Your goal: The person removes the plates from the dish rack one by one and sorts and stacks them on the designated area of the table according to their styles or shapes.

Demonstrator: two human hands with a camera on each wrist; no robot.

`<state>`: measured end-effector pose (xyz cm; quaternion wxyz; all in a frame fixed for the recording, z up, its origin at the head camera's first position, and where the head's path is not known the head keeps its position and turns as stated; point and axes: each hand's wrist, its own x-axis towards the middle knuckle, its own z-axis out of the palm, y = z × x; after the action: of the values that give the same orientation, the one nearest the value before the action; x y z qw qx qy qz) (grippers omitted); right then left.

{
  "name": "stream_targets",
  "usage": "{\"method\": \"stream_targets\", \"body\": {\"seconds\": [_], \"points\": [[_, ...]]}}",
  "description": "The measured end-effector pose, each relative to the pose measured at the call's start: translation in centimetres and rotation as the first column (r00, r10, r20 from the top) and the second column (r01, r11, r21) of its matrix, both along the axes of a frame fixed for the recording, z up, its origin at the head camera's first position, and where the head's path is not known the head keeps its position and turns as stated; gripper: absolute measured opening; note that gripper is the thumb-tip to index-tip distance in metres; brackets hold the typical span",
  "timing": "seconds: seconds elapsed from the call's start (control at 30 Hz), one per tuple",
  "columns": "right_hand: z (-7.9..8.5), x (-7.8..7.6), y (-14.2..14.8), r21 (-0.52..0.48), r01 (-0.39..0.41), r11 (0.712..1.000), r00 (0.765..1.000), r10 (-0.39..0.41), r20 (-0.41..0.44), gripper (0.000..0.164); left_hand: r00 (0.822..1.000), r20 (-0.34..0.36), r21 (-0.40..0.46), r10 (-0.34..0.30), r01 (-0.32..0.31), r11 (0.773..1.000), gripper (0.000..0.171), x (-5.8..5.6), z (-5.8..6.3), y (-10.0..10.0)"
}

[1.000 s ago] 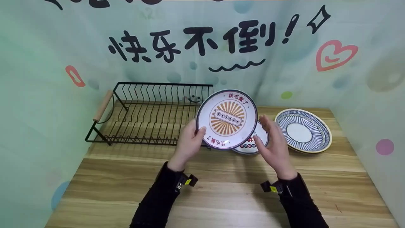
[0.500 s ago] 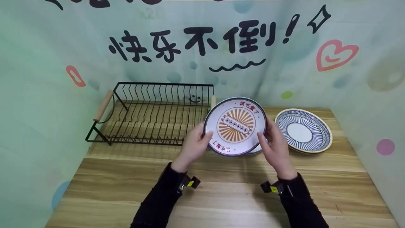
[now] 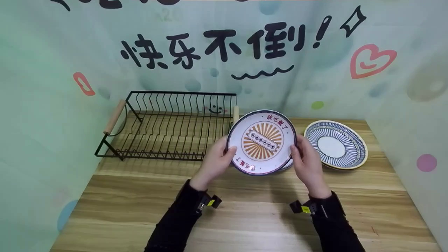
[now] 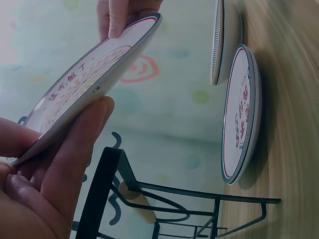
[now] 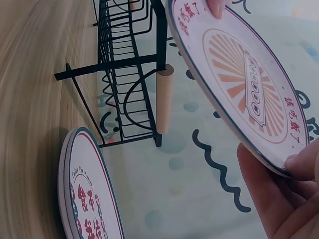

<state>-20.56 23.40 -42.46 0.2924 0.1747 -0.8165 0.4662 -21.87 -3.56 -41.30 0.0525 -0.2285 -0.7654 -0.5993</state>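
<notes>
A white plate (image 3: 261, 142) with a dark rim, an orange sunburst and red characters is held up, tilted, between both hands. My left hand (image 3: 214, 158) pinches its left edge, thumb on the face and fingers behind. On the opposite edge, my right hand (image 3: 308, 163) grips the same way, as the right wrist view also shows with the thumb on the plate (image 5: 246, 84). Below and behind it lies another white plate (image 4: 240, 114) with red lettering, mostly covered in the head view. Whether more plates lie under that one I cannot tell.
A black wire dish rack (image 3: 171, 127) with wooden handles stands at the back left, close to my left hand. At the back right sits a deep blue-and-white patterned dish (image 3: 330, 147). A printed curtain (image 3: 315, 87) hangs behind the wooden table (image 3: 245, 217).
The sunburst plate has moved right and slightly down, away from the rack, and turned a little clockwise. My right hand, apart from its edge earlier, now grips it.
</notes>
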Motion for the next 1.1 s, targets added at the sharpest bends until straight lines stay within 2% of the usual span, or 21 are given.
{"method": "stream_targets", "body": {"seconds": [0.37, 0.6, 0.7, 0.87, 1.1], "points": [[0.2, 0.1, 0.2, -0.114, -0.007, 0.993, 0.991, 0.022, 0.135, 0.025, 0.999, 0.047, 0.003, -0.023, 0.023, 1.0, 0.033, -0.1, -0.1, -0.1], [0.5, 0.2, 0.4, -0.239, 0.012, 0.971, 0.963, 0.053, 0.263, 0.028, 0.995, 0.083, 0.04, -0.047, 0.043, 0.998, 0.031, 0.0, 0.2, -0.2], [0.6, 0.2, 0.5, -0.259, 0.029, 0.965, 0.958, 0.047, 0.283, 0.029, 0.995, 0.085, 0.057, -0.057, 0.052, 0.997, 0.036, 0.1, 0.4, -0.2], [0.8, 0.1, 0.8, -0.293, 0.056, 0.955, 0.954, 0.035, 0.297, 0.031, 0.999, 0.044, -0.022, -0.007, 0.008, 1.0, 0.043, 0.4, 1.1, -0.3], [0.6, -0.4, 1.2, -0.336, 0.104, 0.936, 0.934, 0.024, 0.356, 0.032, 0.999, -0.013, -0.111, 0.047, -0.048, 0.993, 0.047, 0.5, 1.4, -0.5]]}}
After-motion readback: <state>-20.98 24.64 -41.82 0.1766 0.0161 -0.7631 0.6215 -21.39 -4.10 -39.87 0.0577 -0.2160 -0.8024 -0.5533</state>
